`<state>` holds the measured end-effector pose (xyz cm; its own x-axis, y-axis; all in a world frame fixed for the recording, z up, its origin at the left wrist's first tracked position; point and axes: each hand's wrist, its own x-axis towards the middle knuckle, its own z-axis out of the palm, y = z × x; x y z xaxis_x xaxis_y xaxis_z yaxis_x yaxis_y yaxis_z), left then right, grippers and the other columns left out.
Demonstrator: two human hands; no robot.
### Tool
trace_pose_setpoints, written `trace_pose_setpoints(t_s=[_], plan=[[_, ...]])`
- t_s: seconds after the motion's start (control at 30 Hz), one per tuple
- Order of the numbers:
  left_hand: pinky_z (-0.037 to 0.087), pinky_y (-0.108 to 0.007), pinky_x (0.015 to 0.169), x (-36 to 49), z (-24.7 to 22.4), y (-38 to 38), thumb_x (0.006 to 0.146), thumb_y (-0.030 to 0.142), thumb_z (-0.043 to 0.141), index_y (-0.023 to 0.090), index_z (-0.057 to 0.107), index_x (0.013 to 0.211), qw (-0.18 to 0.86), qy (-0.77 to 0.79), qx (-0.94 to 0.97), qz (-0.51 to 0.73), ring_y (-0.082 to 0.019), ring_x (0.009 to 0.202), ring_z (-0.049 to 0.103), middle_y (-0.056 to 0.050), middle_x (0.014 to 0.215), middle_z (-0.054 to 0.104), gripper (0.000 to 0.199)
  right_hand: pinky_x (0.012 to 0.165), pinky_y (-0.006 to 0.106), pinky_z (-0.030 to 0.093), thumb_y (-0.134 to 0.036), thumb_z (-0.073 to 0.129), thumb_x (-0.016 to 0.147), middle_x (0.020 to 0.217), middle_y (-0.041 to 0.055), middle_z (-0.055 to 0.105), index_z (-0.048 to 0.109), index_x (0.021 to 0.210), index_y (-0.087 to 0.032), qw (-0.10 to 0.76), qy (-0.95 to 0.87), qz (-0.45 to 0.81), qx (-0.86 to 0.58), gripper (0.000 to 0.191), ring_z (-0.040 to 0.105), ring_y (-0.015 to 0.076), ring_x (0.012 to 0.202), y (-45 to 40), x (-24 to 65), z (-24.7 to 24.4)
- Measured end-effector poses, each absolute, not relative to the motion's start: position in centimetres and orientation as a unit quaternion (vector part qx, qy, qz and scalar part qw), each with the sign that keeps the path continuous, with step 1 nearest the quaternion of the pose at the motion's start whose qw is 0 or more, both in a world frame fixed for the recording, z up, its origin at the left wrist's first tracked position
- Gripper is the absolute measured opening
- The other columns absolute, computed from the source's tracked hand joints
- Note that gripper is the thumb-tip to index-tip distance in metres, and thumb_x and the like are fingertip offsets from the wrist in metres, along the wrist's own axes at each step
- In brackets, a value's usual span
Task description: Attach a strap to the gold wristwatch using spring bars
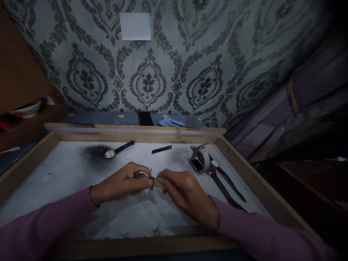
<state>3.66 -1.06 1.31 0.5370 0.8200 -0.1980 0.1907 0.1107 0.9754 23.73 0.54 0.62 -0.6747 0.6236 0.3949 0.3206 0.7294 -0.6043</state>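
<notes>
Grip of L hand is clamped on a watch, held over the tray nr ctr; R hand grip pinches a small pale piece right beside it, can't tell what. Gold watch w/ blk strap lies beyond L hand, dark strip at back, other watches on R.

We're inside a home, it seems, with ornate wallpaper across the far side, a tied-back purple curtain right, and a bowl left.
</notes>
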Motion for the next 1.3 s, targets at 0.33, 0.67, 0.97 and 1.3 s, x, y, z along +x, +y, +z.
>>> trace_pose_setpoints(t_s=[0.33,0.67,0.97,1.3], plan=[[0.022,-0.021,0.046,3.6,1.2,-1.1,0.083,0.043,0.058,0.015,0.059,0.072,0.630,0.419,0.604,0.250,-0.007,0.046,0.030,0.008,0.048,0.038,0.030,0.050,0.019,0.035,-0.015,0.043,0.093,0.056,-0.0030,0.053,0.057,0.077,-0.015,0.302,-0.876,0.254,-0.277,0.021,0.048,0.0072,0.048,0.3,23.6,0.7],[0.024,-0.022,0.046,3.9,1.3,-1.1,0.080,0.045,0.059,0.015,0.061,0.072,0.645,0.416,0.586,0.259,-0.008,0.045,0.030,0.008,0.049,0.038,0.031,0.049,0.020,0.036,-0.015,0.043,0.093,0.056,-0.0022,0.054,0.058,0.079,-0.014,0.305,-0.881,0.243,-0.268,0.020,0.049,0.0078,0.048,0.5,23.7,0.5],[0.024,-0.022,0.048,3.7,0.7,-1.1,0.082,0.042,0.059,0.015,0.061,0.075,0.658,0.404,0.575,0.269,-0.008,0.046,0.032,0.008,0.049,0.038,0.028,0.049,0.020,0.035,-0.015,0.043,0.093,0.055,-0.0030,0.051,0.058,0.078,-0.013,0.305,-0.878,0.251,-0.271,0.021,0.046,0.0073,0.047,0.5,23.7,0.4],[0.022,-0.021,0.045,3.8,-0.1,-1.0,0.080,0.039,0.063,0.014,0.060,0.074,0.704,0.376,0.524,0.297,-0.006,0.044,0.029,0.008,0.050,0.039,0.026,0.049,0.019,0.034,-0.015,0.043,0.093,0.056,-0.0030,0.050,0.058,0.078,-0.013,0.297,-0.881,0.259,-0.261,0.021,0.046,0.0069,0.047,0.7,23.9,0.9]])
